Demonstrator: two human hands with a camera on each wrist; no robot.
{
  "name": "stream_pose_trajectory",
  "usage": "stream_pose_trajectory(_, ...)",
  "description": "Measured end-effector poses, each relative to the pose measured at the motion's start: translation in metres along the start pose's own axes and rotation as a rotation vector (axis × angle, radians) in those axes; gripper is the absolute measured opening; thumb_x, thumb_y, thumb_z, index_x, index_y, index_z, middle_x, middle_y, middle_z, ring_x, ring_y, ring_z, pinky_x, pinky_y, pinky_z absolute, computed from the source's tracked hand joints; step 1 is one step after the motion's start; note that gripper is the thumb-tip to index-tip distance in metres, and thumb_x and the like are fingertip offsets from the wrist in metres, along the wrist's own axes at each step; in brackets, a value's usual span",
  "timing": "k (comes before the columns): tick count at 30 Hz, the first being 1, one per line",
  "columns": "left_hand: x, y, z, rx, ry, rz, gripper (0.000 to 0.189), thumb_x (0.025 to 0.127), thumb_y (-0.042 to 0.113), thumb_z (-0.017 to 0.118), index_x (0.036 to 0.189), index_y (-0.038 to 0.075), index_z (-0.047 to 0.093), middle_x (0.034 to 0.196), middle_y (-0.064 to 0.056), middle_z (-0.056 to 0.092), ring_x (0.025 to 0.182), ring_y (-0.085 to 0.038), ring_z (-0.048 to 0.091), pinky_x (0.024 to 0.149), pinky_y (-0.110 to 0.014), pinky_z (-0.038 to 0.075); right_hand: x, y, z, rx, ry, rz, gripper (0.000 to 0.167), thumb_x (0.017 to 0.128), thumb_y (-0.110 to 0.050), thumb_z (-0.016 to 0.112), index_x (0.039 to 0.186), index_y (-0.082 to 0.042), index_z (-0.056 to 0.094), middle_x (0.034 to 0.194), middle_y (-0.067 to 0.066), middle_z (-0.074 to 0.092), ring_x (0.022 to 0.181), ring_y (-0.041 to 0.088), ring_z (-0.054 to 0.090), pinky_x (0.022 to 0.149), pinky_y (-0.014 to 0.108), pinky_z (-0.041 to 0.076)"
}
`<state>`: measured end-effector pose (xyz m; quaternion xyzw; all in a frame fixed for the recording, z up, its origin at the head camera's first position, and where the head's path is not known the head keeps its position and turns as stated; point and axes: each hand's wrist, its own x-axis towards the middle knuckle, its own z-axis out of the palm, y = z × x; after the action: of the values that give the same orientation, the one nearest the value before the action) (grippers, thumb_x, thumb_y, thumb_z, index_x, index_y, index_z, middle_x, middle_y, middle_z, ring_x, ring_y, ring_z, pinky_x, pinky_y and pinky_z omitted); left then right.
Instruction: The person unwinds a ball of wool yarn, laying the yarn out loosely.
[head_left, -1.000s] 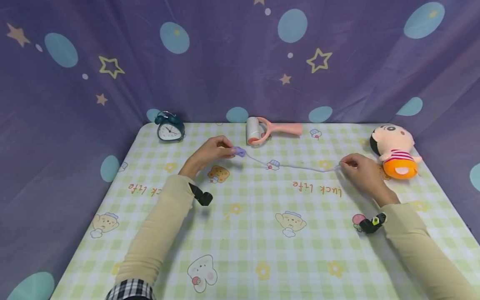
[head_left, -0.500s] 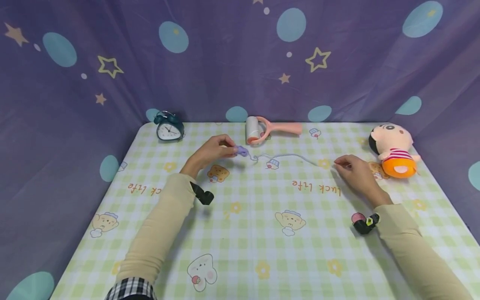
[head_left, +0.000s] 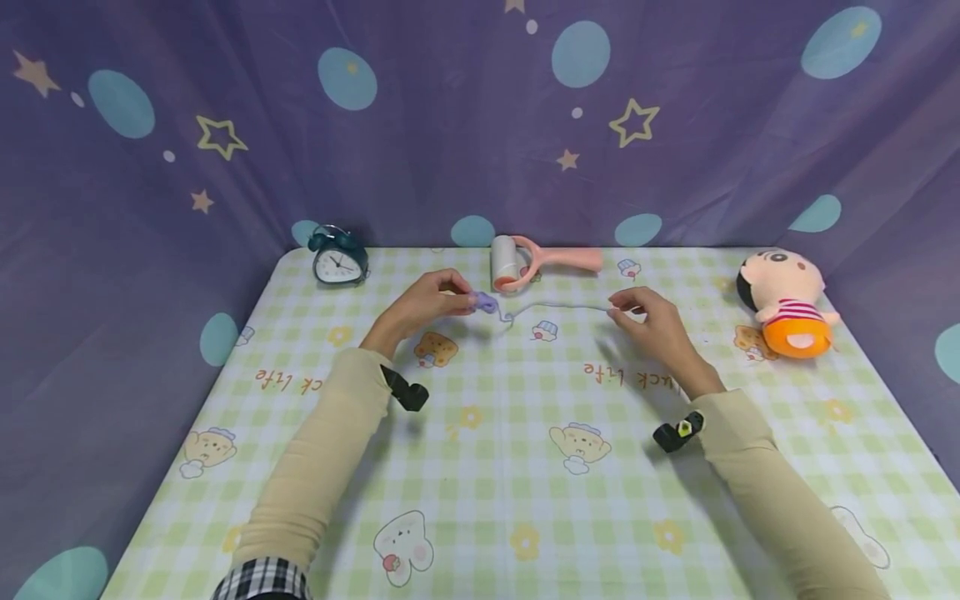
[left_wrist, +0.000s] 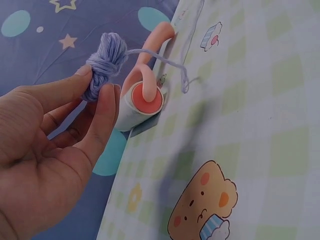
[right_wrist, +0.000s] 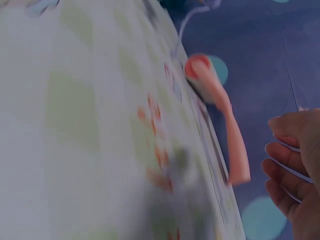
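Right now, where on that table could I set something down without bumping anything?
Widest patch: the front of the checkered tablecloth, between the two sleeves. A smaller one lies behind the right hand, between the pink roller and the plush doll. It's crowded at back centre: left hand, purple yarn and pink roller sit close together.

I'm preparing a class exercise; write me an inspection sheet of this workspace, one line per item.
Surface: green-and-white checked tablecloth with cartoon prints.
Job's things: purple yarn bundle, with a loose strand trailing from it.
Clutter: alarm clock, lint roller and plush doll, left to right along the far side.
Hands: left hand pinches the yarn bundle; right hand near the strand, fingers loosely curved, no grip seen.
Cables: nothing seen.
Surroundings: purple curtain with stars and blue ovals.
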<state>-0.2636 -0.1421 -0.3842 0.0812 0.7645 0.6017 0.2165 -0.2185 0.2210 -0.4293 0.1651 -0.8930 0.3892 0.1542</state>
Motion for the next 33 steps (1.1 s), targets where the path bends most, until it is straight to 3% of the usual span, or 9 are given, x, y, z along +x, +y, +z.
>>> stream_pose_trajectory(11,-0.002,0.002,0.002,0.0,0.003,0.003,0.013,0.093,0.008,0.062,0.101,0.0,0.054,0.107,-0.013,0.053,0.095,-0.021,0.065,0.099,-0.042,0.052,0.024,-0.034,0.051,0.149,-0.054,-0.029,0.022,0.089,-0.012,0.068,0.108,-0.002,0.064,0.104,0.015,0.067,0.095,0.029,0.063,0.087,0.045,0.054)
stream_pose_trajectory(19,-0.001,0.003,0.001,-0.006,0.005,0.003,0.013,0.093,0.009,0.062,0.101,0.002,0.055,0.107,-0.012,0.053,0.098,-0.025,0.065,0.102,-0.046,0.049,0.032,-0.05,0.084,0.217,-0.133,-0.027,0.023,0.089,-0.014,0.069,0.109,-0.003,0.064,0.104,0.014,0.067,0.098,0.027,0.064,0.089,0.043,0.054)
stream_pose_trajectory(24,-0.001,0.003,0.001,0.006,0.007,0.002,0.013,0.093,0.009,0.062,0.101,0.001,0.055,0.107,-0.012,0.053,0.095,-0.022,0.065,0.098,-0.04,0.053,0.035,-0.059,0.103,0.258,-0.163,-0.051,0.022,0.089,-0.013,0.068,0.108,-0.002,0.065,0.106,0.014,0.067,0.099,0.028,0.065,0.09,0.043,0.055)
stream_pose_trajectory(33,0.0,0.003,0.001,0.012,0.0,0.006,0.015,0.092,0.01,0.063,0.101,0.001,0.056,0.108,-0.013,0.054,0.093,-0.02,0.065,0.099,-0.044,0.051,0.037,-0.067,0.123,0.28,-0.168,-0.025,0.014,0.091,-0.018,0.066,0.1,-0.007,0.069,0.101,0.008,0.071,0.1,0.023,0.065,0.093,0.036,0.055)
